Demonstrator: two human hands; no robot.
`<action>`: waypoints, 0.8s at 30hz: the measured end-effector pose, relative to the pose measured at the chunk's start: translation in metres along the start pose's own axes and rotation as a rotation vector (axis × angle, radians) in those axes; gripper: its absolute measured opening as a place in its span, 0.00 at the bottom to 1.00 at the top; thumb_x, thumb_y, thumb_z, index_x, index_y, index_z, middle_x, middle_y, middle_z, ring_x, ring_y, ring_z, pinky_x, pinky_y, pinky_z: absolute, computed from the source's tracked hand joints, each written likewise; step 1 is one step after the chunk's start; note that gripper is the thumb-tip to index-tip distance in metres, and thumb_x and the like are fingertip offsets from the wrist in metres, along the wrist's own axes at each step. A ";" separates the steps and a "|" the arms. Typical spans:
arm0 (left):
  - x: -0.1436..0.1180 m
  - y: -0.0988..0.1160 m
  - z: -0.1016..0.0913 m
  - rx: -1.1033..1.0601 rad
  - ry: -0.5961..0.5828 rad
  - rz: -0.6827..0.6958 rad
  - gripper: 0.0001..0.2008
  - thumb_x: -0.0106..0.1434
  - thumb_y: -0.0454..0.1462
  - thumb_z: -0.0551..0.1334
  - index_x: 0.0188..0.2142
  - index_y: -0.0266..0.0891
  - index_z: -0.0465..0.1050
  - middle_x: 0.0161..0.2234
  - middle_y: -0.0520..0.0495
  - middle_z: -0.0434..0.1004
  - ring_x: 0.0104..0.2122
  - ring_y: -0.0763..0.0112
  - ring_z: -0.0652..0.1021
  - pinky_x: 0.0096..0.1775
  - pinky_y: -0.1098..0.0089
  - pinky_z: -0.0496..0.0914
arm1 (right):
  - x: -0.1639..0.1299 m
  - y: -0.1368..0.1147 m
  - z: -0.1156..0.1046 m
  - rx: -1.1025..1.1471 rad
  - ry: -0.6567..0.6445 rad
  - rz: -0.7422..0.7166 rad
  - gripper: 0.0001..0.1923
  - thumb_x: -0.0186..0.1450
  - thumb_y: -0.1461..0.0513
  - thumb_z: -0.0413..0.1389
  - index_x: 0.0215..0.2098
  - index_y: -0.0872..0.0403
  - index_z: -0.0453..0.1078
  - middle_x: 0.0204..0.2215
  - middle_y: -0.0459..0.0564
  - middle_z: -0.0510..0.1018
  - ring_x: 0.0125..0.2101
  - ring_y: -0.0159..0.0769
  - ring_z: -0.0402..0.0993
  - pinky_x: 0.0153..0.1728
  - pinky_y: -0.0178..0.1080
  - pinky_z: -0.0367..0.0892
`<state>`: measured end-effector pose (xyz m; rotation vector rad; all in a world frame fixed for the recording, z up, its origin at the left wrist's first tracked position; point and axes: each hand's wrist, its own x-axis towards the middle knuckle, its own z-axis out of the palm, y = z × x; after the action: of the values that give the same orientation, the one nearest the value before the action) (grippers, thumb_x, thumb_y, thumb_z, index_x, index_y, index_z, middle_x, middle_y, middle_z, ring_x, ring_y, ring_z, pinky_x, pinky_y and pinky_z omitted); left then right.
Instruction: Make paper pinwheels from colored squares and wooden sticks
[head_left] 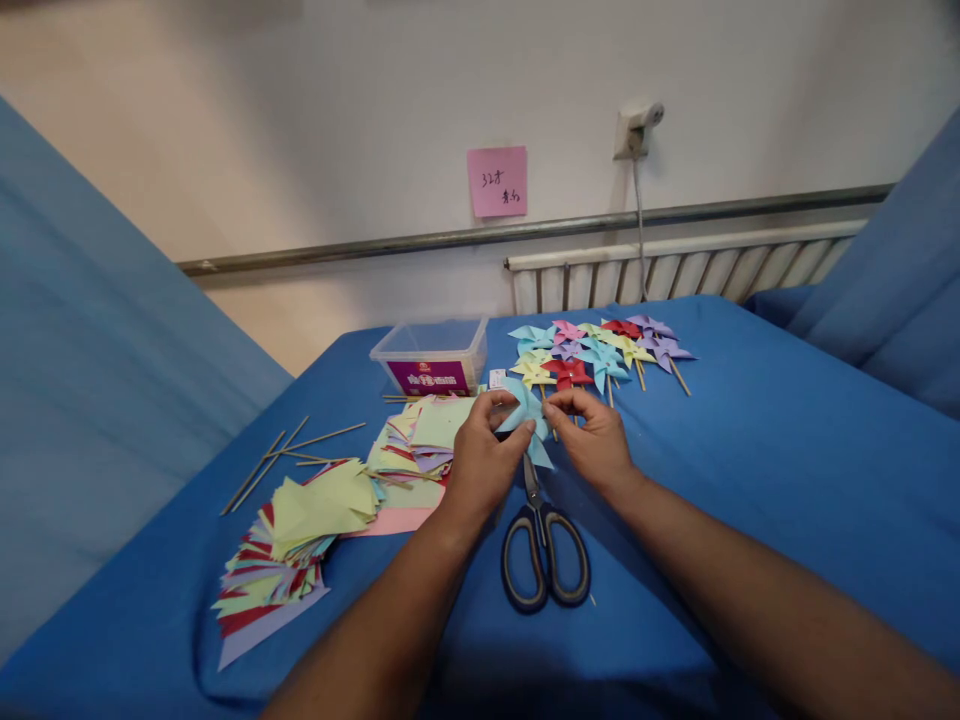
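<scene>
Two hands at work over a blue-covered table (787, 450), catalogued as follows.

Left hand (480, 460): fingers closed in a pinch on the left side of a light blue paper pinwheel (525, 412), thumb on top.

Right hand (596, 440): fingertips pinched together on the pinwheel's right side, close to its centre. The pinwheel is held just above the cloth, between both hands, near the middle of the table.

Scissors (545, 555): black-handled, blades closed, lying flat directly below the hands, tips pointing toward the pinwheel.

Finished pinwheels (600, 350): a cluster in blue, yellow, red, pink and purple on wooden sticks, laid just beyond the hands.

Cut paper squares (420, 435): one mixed-colour stack left of the left hand; a second, fanned stack (292, 545) nearer the table's front left corner.

Loose wooden sticks (289, 455): scattered at far left.

Clear plastic box (431, 355): purple label, behind the paper.

Step in hand, by judgement: folding or gathering the blue sheet's points toward the centre. The next move likely calls for keeping the points pinched steady while one hand frees itself for a fastener or a stick, without letting the folds spring open.
</scene>
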<state>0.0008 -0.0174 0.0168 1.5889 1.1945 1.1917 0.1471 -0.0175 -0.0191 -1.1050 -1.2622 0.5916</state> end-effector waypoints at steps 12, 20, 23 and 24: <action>-0.002 0.003 -0.001 0.109 0.071 0.010 0.24 0.54 0.40 0.69 0.49 0.40 0.66 0.40 0.42 0.80 0.38 0.61 0.81 0.40 0.65 0.72 | -0.001 -0.001 0.002 -0.014 -0.003 0.014 0.06 0.61 0.59 0.57 0.29 0.52 0.72 0.26 0.45 0.77 0.30 0.34 0.72 0.34 0.36 0.65; -0.004 0.002 -0.001 0.143 0.010 0.102 0.20 0.59 0.39 0.65 0.50 0.45 0.67 0.42 0.46 0.79 0.41 0.63 0.80 0.39 0.67 0.71 | -0.001 -0.001 0.002 -0.023 -0.014 0.032 0.08 0.62 0.57 0.56 0.28 0.52 0.71 0.24 0.44 0.75 0.27 0.34 0.70 0.32 0.36 0.64; -0.004 0.003 -0.001 0.212 0.033 0.141 0.16 0.59 0.40 0.65 0.48 0.45 0.68 0.40 0.48 0.79 0.40 0.64 0.79 0.39 0.68 0.70 | 0.001 0.000 0.002 -0.041 0.005 0.010 0.07 0.61 0.58 0.57 0.27 0.52 0.71 0.25 0.44 0.75 0.29 0.35 0.71 0.34 0.37 0.65; -0.004 0.003 -0.001 0.233 0.048 0.149 0.15 0.59 0.40 0.65 0.46 0.45 0.68 0.40 0.49 0.78 0.40 0.65 0.79 0.39 0.68 0.70 | 0.001 0.000 0.002 -0.039 0.011 -0.001 0.07 0.61 0.58 0.57 0.28 0.52 0.71 0.27 0.45 0.76 0.31 0.35 0.71 0.37 0.38 0.65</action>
<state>-0.0003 -0.0224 0.0194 1.8587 1.3029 1.2249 0.1455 -0.0161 -0.0188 -1.1379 -1.2692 0.5613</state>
